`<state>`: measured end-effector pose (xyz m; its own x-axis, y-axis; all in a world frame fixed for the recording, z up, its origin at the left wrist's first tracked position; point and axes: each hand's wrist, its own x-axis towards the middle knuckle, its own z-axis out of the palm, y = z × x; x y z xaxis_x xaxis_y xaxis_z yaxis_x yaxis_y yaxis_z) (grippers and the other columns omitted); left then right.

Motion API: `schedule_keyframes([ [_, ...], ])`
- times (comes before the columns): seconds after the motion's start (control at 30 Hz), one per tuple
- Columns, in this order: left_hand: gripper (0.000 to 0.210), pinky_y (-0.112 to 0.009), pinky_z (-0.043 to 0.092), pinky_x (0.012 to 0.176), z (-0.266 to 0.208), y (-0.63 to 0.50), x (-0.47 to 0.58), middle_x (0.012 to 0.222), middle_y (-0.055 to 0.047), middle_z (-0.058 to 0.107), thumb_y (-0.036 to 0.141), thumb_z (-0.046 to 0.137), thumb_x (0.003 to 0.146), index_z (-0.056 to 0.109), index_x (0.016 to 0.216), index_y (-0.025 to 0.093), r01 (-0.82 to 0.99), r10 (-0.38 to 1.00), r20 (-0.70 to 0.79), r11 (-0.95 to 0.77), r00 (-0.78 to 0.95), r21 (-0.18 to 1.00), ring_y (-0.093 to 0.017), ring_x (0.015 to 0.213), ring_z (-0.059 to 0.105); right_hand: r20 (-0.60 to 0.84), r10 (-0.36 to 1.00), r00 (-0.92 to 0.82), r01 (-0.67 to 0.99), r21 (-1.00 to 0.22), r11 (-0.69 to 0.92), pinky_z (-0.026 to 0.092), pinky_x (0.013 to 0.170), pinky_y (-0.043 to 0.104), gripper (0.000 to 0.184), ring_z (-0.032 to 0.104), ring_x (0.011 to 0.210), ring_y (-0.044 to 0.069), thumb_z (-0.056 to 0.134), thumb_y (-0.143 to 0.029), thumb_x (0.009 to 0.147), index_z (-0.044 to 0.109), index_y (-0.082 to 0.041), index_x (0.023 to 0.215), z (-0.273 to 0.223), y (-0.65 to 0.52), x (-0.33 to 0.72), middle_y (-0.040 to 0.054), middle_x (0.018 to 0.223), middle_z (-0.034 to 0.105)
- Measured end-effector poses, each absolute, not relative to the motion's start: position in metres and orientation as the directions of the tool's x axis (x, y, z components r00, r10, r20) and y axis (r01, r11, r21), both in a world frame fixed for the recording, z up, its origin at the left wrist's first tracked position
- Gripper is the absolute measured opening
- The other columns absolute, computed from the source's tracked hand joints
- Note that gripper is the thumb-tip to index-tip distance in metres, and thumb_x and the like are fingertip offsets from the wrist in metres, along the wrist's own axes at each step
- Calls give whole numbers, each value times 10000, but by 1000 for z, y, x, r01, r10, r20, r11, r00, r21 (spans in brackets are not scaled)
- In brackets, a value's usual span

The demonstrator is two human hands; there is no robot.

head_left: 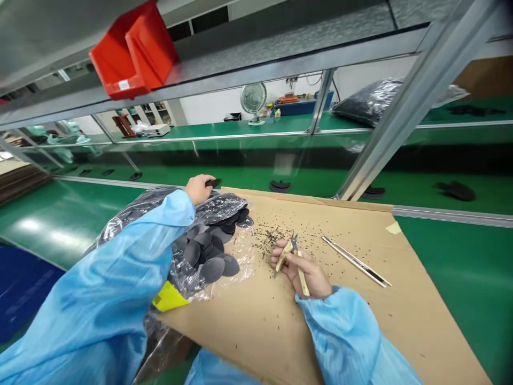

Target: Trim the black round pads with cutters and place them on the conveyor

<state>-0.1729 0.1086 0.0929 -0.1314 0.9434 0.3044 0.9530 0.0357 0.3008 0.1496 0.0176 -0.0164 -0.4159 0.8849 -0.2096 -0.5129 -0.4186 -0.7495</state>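
In my right hand (306, 270) is a pair of cutting pliers (300, 270) with yellowish handles, its jaws pointing away from me above the cardboard. My left hand (199, 189) reaches across to the far edge of the cardboard and grips a dark oval piece (214, 183). Beneath my left forearm lies a clear plastic bag (138, 214), with many dark grey oval pieces (211, 270) spilling from its opening. Small black bits (272, 235) are scattered on the cardboard sheet (256, 321) around the pliers.
A slim white-edged tool, perhaps a utility knife (356, 261), lies right of my right hand. Beyond the cardboard runs a green surface with a dark piece (279, 185) on it. A metal post (401, 123) rises at right. A red bin (134, 51) sits on the overhead shelf.
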Motion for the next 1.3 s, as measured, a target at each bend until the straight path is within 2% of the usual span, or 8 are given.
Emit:
schedule_keyframes([
  [0.27,325,-307,514,780,61,218,-229,922,-88,713,231,655,707,719,1016,152,767,835,118,425,-537,480,-241,872,667,-241,877,-417,-505,-741,-443,472,811,394,396,615,821,215,783,-373,672,668,-205,1012,-17,12,151,62,896,673],
  [0.43,387,-271,505,804,61,248,-241,945,-35,708,209,646,700,700,1083,199,796,844,165,391,-510,463,-203,878,658,-273,872,-407,-501,-732,-462,460,819,394,393,608,866,231,755,-397,704,670,-214,1041,-14,9,153,70,920,660],
  [0.63,391,-291,427,955,62,259,-256,1097,-47,678,168,595,731,678,1110,218,918,867,313,334,-388,212,-218,1062,599,-287,868,-406,-502,-723,-474,461,818,397,406,610,855,231,742,-411,709,668,-220,1060,-21,10,155,81,929,659],
  [0.77,358,-422,332,1051,54,252,-266,1183,-85,638,40,629,626,714,930,209,957,946,149,279,-287,77,-297,1250,461,-287,864,-413,-497,-724,-478,461,829,416,404,614,854,239,761,-409,686,677,-231,1040,-21,11,154,84,919,658],
  [0.9,394,-521,317,1032,55,252,-241,1318,-171,535,70,680,626,688,1015,130,921,925,67,361,-373,145,-380,1296,379,-265,866,-424,-502,-727,-468,459,790,392,388,620,832,231,766,-394,678,680,-225,1016,-18,12,150,77,893,658],
  [1.03,464,-400,383,988,54,270,-162,1266,-149,586,282,622,791,576,1223,117,940,958,104,237,-268,244,-279,1165,525,-244,861,-446,-526,-707,-473,457,769,364,394,634,813,214,776,-369,669,667,-205,1011,-20,14,146,61,881,664],
  [1.17,664,-372,429,936,39,278,-63,1207,-184,624,549,659,715,568,1222,130,965,998,-11,55,-54,257,-333,1146,560,-219,872,-438,-566,-686,-457,468,759,352,420,644,763,193,803,-338,624,652,-170,977,-23,15,143,50,850,675],
  [1.3,738,-458,465,873,21,261,-5,1181,-265,600,590,628,715,524,1234,77,965,990,-105,112,-89,238,-402,1097,576,-228,866,-445,-578,-666,-472,478,715,337,519,637,670,165,858,-380,511,632,-149,917,-25,17,137,31,777,680],
])
